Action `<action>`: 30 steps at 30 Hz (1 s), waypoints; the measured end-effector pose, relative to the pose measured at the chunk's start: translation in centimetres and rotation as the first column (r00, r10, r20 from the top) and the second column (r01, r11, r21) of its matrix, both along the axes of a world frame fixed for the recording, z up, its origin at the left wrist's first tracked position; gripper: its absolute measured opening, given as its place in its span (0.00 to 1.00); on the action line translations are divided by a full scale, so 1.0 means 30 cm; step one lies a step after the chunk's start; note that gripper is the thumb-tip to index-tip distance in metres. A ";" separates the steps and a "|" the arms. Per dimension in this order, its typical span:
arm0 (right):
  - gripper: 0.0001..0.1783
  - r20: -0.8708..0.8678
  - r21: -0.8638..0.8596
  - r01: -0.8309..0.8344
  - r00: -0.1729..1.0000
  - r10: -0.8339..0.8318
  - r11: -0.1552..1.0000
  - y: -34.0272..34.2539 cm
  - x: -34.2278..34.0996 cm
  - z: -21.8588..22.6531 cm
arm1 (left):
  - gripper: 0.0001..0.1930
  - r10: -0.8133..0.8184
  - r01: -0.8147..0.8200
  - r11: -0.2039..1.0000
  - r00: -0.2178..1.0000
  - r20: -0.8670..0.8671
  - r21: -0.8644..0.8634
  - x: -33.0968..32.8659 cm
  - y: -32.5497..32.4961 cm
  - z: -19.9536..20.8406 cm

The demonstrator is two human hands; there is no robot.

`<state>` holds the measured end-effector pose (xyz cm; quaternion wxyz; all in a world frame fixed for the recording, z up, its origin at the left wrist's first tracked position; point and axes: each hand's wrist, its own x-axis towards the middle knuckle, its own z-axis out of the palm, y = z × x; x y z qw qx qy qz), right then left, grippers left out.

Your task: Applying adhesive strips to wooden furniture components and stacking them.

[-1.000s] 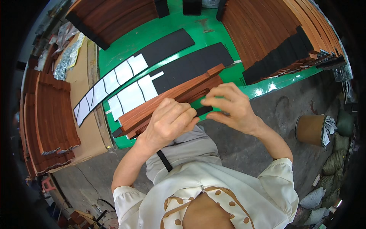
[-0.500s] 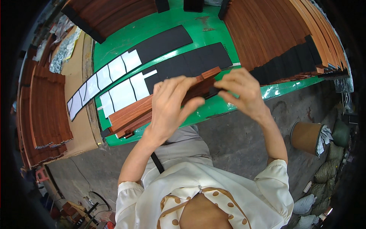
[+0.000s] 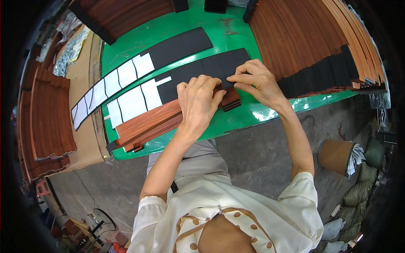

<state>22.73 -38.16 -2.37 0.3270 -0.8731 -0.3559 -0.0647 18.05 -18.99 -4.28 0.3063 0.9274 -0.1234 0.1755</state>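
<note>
My left hand (image 3: 198, 101) is closed around a long reddish-brown wood-grain strip (image 3: 149, 120), its thumb and fingertips near the strip's right end. That strip lies over other brown strips along the front of the green tabletop. My right hand (image 3: 257, 82) is pinched, with thumb and forefinger close to my left fingertips; whatever is between them is too small to make out. Just behind both hands lies a flat black sheet (image 3: 202, 67), scored into sections, with white backing pieces (image 3: 130, 103) along its left part. A second black sheet (image 3: 181, 46) with white pieces lies farther back.
Stacked brown strips with black ends (image 3: 312, 46) fill the table's right side; another stack (image 3: 126, 17) stands at the back. More brown boards (image 3: 52, 114) lean at left by a cardboard surface (image 3: 86, 139). A brown bin (image 3: 336, 154) stands on the floor at right.
My right hand has moved left and up, toward my left fingertips. The dark piece seen at its fingertips earlier is now hidden. My left hand has shifted slightly right, and the strip's right end has dropped lower.
</note>
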 end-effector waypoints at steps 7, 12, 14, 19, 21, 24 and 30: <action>0.12 0.020 -0.026 -0.009 1.000 0.009 1.000 0.002 0.007 -0.001 | 0.11 -0.002 0.002 1.000 1.000 0.013 0.000 0.000 0.001 -0.004; 0.12 0.016 -0.027 -0.009 1.000 0.009 1.000 0.006 0.011 0.001 | 0.11 -0.011 0.011 1.000 1.000 0.026 -0.003 -0.001 0.003 -0.004; 0.11 0.026 -0.029 -0.008 1.000 0.009 1.000 0.005 0.014 0.001 | 0.11 -0.011 0.011 1.000 1.000 0.028 0.001 -0.002 0.003 -0.003; 0.10 0.010 -0.026 -0.021 1.000 0.022 0.999 0.005 0.025 -0.003 | 0.12 -0.014 0.014 1.000 0.999 0.043 0.008 -0.001 0.004 -0.003; 0.10 0.009 -0.023 -0.023 1.000 0.023 0.999 0.005 0.026 -0.001 | 0.12 -0.018 0.018 1.000 0.999 0.034 0.005 -0.002 0.004 -0.002; 0.10 0.008 -0.011 -0.025 1.000 0.025 1.000 0.002 0.031 -0.007 | 0.11 -0.028 0.028 1.000 0.999 0.041 -0.010 0.000 0.001 0.006; 0.10 0.015 0.006 -0.018 1.000 0.018 1.000 0.002 0.028 -0.012 | 0.10 -0.038 0.039 0.999 0.998 0.040 -0.019 -0.003 0.004 0.008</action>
